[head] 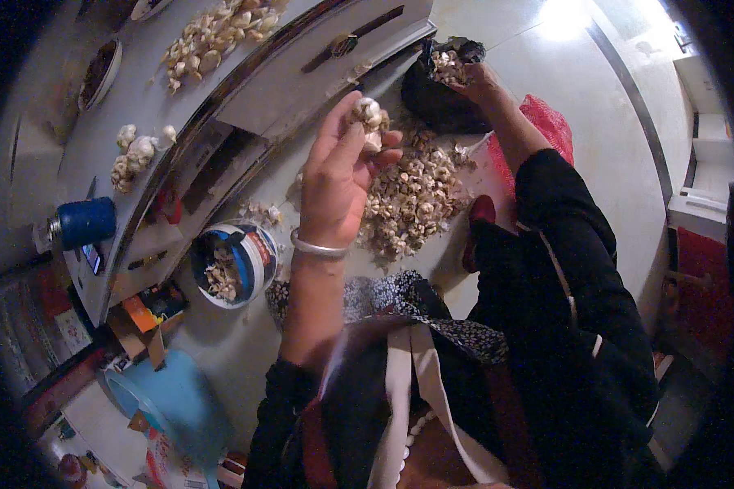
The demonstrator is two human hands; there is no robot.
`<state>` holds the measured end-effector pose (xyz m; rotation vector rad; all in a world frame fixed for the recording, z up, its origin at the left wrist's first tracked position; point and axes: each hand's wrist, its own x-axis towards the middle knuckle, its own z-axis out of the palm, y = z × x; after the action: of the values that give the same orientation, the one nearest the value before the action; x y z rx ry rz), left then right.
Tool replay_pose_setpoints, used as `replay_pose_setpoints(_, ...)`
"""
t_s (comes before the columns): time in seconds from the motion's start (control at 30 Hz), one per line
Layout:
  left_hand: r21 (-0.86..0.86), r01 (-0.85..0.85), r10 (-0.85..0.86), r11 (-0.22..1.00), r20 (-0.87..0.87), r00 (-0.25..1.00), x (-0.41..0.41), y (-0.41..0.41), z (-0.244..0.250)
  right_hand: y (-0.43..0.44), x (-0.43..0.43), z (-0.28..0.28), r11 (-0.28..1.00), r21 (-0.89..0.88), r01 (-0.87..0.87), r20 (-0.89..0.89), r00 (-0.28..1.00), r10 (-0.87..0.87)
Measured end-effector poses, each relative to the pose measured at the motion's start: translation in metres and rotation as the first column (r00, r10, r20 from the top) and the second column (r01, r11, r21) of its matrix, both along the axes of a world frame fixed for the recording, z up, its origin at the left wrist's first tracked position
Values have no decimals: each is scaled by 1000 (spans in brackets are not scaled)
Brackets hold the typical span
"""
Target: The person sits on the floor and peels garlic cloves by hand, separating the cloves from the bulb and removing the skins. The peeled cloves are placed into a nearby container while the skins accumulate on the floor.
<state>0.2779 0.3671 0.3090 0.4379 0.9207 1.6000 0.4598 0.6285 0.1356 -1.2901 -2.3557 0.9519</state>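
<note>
My left hand (341, 162), with a silver bangle at the wrist, is raised and closed around garlic bulbs (367, 116). At the mouth of a black plastic bag (431, 101) is my right hand (481, 84), its fingertips partly hidden among the garlic (449, 67) inside. Whether those fingers grip anything is not visible. Below the two hands, a heap of loose garlic bulbs (419, 195) spreads over the floor. A red mesh sack (550, 125) lies beneath my right forearm.
To the left, a drawered table (159, 110) bears garlic cloves (220, 36), several whole bulbs (137, 156) and a blue flask (85, 223). Beside it on the floor stands a bucket (263, 263) with garlic scraps. A light-blue bin (183, 403) is lower left. A red shoe (482, 211) borders the heap.
</note>
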Motion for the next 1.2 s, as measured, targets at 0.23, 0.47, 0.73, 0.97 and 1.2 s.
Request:
replay_pose_setpoints(0.23,15,-5,6,1000,-98,995,10,11,2,-39,-15,50,631,-754,-182,-562,675,-478)
replay_pose_setpoints(0.47,76,-152,167,985,-273,948,8,14,6,-169,-64,185,780,-572,-255,-680,678,-277)
replay_pose_setpoints(0.73,111,-116,161,987,-649,743,3,14,-8,-203,-64,188,872,-469,-140,-709,648,-278)
replay_pose_setpoints(0.97,84,-97,128,992,-618,776,16,22,-3,-192,-61,164,967,-255,17,-673,715,-190)
replay_pose_setpoints(1.2,90,-108,135,990,-808,573,27,30,-13,-191,-55,162,951,-284,125,-611,741,-280)
